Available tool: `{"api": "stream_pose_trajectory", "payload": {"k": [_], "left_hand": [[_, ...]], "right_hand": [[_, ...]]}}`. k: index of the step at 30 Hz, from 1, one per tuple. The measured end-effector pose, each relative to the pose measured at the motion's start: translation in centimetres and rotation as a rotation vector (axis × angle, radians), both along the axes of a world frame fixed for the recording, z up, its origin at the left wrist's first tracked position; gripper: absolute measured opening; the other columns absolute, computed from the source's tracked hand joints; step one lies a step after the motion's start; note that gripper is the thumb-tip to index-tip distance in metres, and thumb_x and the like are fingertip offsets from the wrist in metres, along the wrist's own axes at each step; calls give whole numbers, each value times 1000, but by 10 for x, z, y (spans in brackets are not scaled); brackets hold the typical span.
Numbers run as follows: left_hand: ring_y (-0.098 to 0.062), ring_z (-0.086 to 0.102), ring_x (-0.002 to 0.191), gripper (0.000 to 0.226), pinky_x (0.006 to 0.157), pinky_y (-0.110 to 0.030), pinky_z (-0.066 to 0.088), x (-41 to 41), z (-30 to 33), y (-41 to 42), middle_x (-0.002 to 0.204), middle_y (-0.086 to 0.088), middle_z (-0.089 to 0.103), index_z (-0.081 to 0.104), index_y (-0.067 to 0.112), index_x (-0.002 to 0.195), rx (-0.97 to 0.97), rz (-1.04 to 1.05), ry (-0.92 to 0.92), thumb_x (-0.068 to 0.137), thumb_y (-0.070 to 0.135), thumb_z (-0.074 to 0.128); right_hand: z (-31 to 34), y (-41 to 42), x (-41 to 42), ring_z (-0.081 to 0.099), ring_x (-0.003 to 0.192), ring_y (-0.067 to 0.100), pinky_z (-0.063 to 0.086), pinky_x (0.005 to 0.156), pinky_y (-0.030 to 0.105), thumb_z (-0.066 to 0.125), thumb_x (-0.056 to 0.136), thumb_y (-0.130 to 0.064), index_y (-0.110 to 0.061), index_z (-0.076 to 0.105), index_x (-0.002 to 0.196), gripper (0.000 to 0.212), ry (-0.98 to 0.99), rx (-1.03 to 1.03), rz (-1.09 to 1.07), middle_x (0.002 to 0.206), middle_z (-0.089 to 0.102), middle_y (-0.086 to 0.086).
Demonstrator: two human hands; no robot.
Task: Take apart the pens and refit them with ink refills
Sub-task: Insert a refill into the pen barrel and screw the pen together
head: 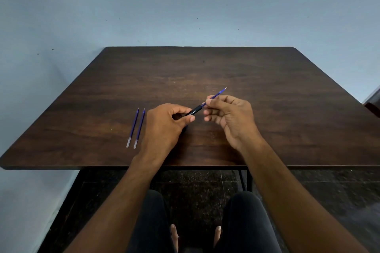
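Observation:
My left hand [164, 123] grips a black pen barrel [195, 110] above the middle of the dark wooden table [267, 129]. A blue ink refill [217, 95] sticks out of the barrel's far end, pointing up and to the right, its metal tip free. My right hand [228, 117] pinches this refill between thumb and forefinger just past the barrel's mouth. Two more blue refills [136, 127] lie side by side on the table, left of my left hand, tips pointing away from me.
The table stands against a pale blue wall [185, 6]. Its front edge runs just under my forearms. My knees and bare feet show below it over a dark speckled floor. A dark object [373, 109] pokes in at the right edge.

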State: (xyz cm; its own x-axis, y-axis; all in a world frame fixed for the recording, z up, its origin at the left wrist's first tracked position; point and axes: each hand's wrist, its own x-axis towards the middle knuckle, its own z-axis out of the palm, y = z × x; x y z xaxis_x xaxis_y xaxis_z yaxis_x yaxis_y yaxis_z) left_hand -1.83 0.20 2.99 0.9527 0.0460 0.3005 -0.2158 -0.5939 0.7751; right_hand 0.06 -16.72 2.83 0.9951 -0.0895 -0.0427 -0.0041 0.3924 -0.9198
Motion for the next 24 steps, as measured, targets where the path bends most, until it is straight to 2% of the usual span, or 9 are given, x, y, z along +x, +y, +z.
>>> {"api": "stream_pose_trajectory", "payload": {"k": [9, 13, 18, 24], "left_hand": [[0, 65, 83, 18, 78, -22, 53, -1, 4, 4, 90, 13, 72, 79, 25, 100, 12, 11, -15, 82, 23, 81], [0, 65, 82, 18, 77, -21, 53, 0, 3, 4, 89, 13, 71, 79, 25, 101, 17, 11, -6, 83, 24, 80], [0, 65, 80, 17, 76, -21, 53, 0, 2, 6, 88, 12, 72, 79, 26, 98, -1, 28, -1, 81, 24, 82], [1, 64, 79, 18, 72, -12, 49, 1, 3, 6, 87, 13, 71, 79, 26, 97, 15, 33, -16, 80, 24, 83]], "right_hand": [[-4, 5, 1, 62, 57, 16, 50, 51, 26, 75, 86, -2, -2, 75, 82, 4, 35, -78, 60, 68, 69, 8], [-3, 1, 1, 63, 61, 17, 51, 52, 27, 78, 84, -7, -6, 78, 81, 3, 34, -117, 87, 72, 70, 9], [0, -6, 1, 64, 59, 19, 54, 53, 29, 74, 88, -4, -1, 75, 87, 3, 11, 10, -44, 74, 72, 13], [3, -3, -1, 63, 58, 19, 55, 53, 29, 73, 88, -2, 1, 74, 86, 4, -22, -10, -71, 71, 70, 12]]}}
